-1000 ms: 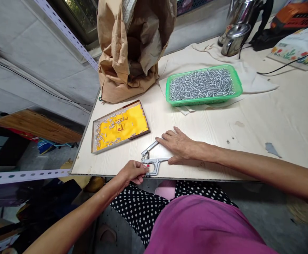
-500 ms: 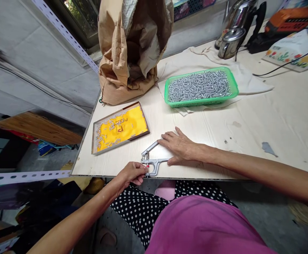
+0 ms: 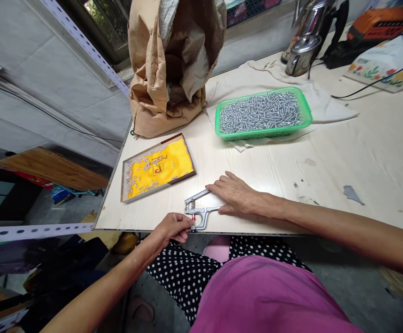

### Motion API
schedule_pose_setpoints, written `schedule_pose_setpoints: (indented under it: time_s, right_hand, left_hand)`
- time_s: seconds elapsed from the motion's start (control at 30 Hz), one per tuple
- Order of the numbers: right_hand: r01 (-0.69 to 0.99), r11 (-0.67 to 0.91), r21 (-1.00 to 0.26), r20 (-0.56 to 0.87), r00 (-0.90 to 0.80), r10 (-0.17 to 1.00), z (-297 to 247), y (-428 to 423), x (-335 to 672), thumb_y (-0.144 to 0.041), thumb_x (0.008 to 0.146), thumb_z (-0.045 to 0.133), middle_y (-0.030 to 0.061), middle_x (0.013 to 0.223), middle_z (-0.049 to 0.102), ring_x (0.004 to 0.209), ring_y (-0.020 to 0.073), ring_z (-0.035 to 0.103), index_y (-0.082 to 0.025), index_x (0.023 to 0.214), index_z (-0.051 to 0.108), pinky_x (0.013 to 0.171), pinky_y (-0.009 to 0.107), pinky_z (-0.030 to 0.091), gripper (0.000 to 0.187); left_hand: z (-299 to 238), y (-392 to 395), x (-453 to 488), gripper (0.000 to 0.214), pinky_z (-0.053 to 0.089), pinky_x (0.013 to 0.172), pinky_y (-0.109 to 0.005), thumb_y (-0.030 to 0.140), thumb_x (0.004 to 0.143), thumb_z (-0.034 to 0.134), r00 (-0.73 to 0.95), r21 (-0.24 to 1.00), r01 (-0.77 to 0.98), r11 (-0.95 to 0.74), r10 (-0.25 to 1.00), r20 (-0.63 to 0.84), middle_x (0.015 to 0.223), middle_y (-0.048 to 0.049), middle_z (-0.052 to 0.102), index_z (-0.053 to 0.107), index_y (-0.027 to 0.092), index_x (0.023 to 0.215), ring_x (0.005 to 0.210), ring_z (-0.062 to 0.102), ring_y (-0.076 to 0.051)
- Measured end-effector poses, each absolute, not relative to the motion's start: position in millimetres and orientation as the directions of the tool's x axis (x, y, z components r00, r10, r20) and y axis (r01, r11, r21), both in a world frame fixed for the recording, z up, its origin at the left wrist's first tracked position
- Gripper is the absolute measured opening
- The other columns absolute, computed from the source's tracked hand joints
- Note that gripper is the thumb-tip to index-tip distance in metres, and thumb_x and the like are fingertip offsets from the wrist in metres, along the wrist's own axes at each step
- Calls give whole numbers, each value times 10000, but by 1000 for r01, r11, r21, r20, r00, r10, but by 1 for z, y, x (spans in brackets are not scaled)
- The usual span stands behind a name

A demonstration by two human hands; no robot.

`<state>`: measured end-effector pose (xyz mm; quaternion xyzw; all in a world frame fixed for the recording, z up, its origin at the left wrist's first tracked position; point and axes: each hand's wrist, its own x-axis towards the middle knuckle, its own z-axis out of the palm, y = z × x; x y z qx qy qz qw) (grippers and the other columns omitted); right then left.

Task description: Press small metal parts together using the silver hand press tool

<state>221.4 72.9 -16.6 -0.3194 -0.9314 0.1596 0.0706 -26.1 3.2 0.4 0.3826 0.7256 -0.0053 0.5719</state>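
Observation:
A small metal hand press [image 3: 198,209] with two long handles lies at the near edge of the pale table [image 3: 326,157]. My right hand [image 3: 234,193] rests over its handles, fingers closed round them. At the tool's jaw, my left hand [image 3: 174,226] is pinched on something too small to make out. A yellow-lined cardboard tray [image 3: 157,167] with several small metal pieces sits to the left. A green plastic basket [image 3: 263,113] full of the same metal pieces stands farther back.
A crumpled brown paper sack [image 3: 174,64] stands at the back left of the table. A white cloth [image 3: 326,104] lies under the basket. A steel kettle [image 3: 305,44], a black cable [image 3: 371,83] and a printed box [image 3: 385,60] are at the back right.
The handles under my right hand have come closer together. My left hand stays at the jaw. The view has shifted only slightly.

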Motion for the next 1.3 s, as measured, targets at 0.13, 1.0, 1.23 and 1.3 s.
schedule_pose_setpoints:
  time_s: [0.13,1.0,1.23,1.3]
  right_hand:
    - [566,735,-372,70,-773,631,-17,65,223,-309,743,784,119,1137,640,1048,279,532,-154,1269,507,1017,486,314,614]
    - [693,663,-284,22,-687,726,-27,73,228,-231,895,626,93,915,631,873,215,537,-136,882,636,768,323,407,97]
    - [685,671,-283,49,-689,724,-36,79,225,-236,918,589,93,899,627,857,216,528,-134,885,642,762,326,406,119]
    - [684,666,-296,87,-676,732,-35,82,230,-276,884,639,106,958,619,902,231,519,-130,961,644,783,334,410,165]
  left_hand:
    - [10,-6,-11,239,518,660,-318,375,881,577,-21,380,902,203,901,-433,754,-38,635,637,161,794,694,625,-186]
    - [-12,63,43,215,452,787,-346,361,926,568,580,182,813,-553,793,-187,928,-64,618,616,151,929,913,514,-231]
    - [-15,64,44,197,470,793,-347,329,953,523,563,142,826,-545,811,-161,929,-61,632,614,158,916,903,530,-223]
    - [-19,58,43,233,487,843,-373,338,939,550,539,145,840,-523,835,-110,1024,-83,639,595,146,1062,975,544,-239]
